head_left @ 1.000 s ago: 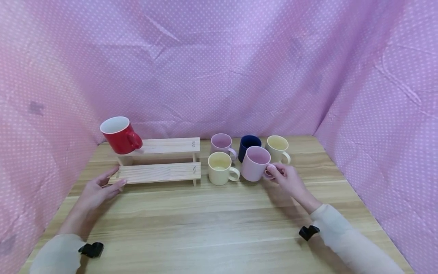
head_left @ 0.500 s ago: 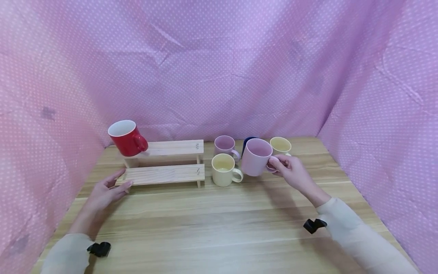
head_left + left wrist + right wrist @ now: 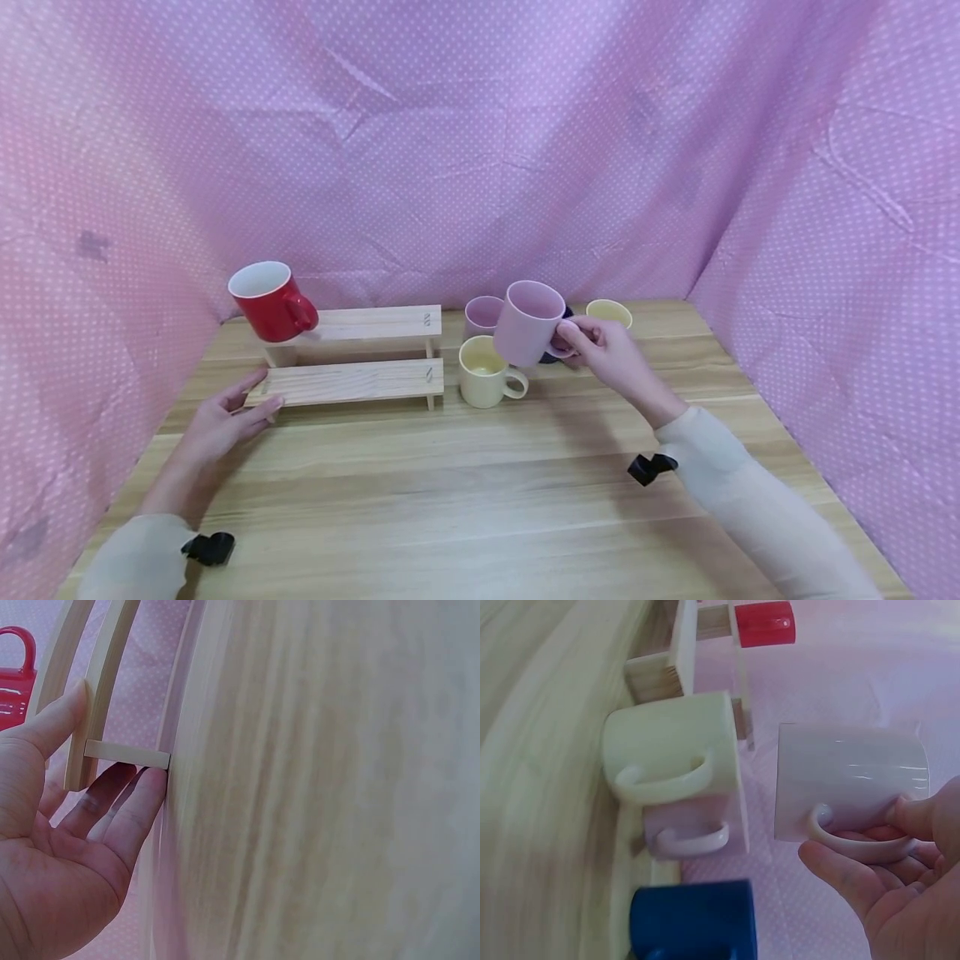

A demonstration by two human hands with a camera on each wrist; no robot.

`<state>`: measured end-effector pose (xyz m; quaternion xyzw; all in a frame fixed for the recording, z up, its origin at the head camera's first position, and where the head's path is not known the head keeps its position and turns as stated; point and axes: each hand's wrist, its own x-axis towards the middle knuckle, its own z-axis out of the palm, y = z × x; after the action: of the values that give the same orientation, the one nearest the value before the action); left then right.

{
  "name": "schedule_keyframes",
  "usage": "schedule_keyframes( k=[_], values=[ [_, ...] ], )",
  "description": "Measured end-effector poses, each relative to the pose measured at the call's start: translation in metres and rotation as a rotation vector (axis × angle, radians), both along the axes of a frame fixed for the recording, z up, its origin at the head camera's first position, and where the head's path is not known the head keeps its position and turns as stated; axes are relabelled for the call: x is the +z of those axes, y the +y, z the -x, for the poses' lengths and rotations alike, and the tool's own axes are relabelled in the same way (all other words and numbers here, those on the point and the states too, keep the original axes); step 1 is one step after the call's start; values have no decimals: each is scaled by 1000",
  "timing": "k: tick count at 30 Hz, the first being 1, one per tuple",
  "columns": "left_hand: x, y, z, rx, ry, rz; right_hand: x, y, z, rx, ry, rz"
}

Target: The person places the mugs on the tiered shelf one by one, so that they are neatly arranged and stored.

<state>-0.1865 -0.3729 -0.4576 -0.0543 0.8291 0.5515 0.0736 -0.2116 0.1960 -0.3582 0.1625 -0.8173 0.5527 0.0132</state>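
A pink mug [image 3: 529, 323] hangs in the air, slightly tilted, its handle held by my right hand [image 3: 611, 358]. In the right wrist view, the thumb presses the handle of this mug [image 3: 847, 780] and the fingers curl beneath it. My left hand [image 3: 217, 429] grips the left end of the lower step of a two-tier wooden rack [image 3: 352, 381]. The left wrist view has the thumb on the board [image 3: 97, 697] and fingertips at its leg [image 3: 127, 753]. A red mug [image 3: 273, 304] with a white inside stands on the upper step's left end.
A yellow mug [image 3: 482, 375] stands right of the rack, with another pink mug [image 3: 482, 315] behind it. The dark blue mug [image 3: 694, 919] is mostly hidden from the head view. Farther right is a second yellow mug [image 3: 609, 312]. Dotted pink cloth [image 3: 480, 167] surrounds the wooden table [image 3: 420, 500].
My right hand has raised the pink mug and carried it left, from in front of the blue mug to above the front yellow mug. The left hand keeps its place on the rack.
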Motion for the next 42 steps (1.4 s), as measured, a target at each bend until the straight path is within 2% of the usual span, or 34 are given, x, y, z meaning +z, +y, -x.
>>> schedule_keyframes(
  k=[3, 12, 15, 19, 23, 27, 32, 36, 42],
  values=[
    [1, 0, 2, 8, -10, 22, 7, -14, 8, 7, -3, 13],
    [-1, -2, 1, -8, 8, 10, 23, -64, 34, 76, -21, 77],
    [-1, -2, 0, -3, 6, 7, 28, -84, 42, 94, 16, 59],
    [-2, -2, 0, -4, 4, 10, 35, -110, 49, 100, 66, -20],
    [-2, -2, 0, -10, 7, 22, 41, -136, 55, 94, 71, -85],
    [-2, -1, -1, -12, 19, 8, 47, -160, 61, 105, 62, -100],
    [-2, -1, -1, -12, 19, 13, 45, -186, 72, 113, 42, -120],
    [-2, -1, 0, -9, 11, 20, 40, -202, 80, 81, 20, -125],
    [-1, -1, 0, -14, 12, 15, 32, -220, 82, 25, 87, -191]
  ],
)
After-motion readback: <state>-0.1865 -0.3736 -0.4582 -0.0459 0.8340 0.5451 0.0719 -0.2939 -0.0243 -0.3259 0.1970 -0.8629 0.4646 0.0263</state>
